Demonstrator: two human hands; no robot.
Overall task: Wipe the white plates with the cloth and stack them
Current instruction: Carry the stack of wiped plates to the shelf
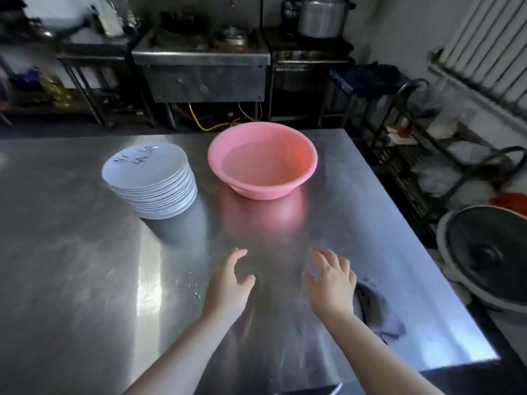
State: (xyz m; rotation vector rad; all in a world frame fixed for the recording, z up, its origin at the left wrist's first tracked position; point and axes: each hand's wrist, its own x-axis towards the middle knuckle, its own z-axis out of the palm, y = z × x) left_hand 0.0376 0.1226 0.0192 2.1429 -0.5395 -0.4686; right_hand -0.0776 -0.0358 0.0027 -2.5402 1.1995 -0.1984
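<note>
A tall stack of white plates (151,181) stands on the steel table (71,266), left of centre; the top plate bears dark handwriting. A grey cloth (376,309) lies crumpled on the table near its right edge. My left hand (231,283) hovers over the table's middle with fingers relaxed, holding nothing. Beside it, my right hand (332,280) is spread with straight fingers, also holding nothing, and its outer edge is right next to the cloth. Both hands are well in front of the plates.
A pink plastic basin (262,161) with water sits behind the hands, right of the plates. Small white crumbs (195,293) lie left of my left hand. A fan (484,255) and a metal rack (413,155) stand off the table's right edge.
</note>
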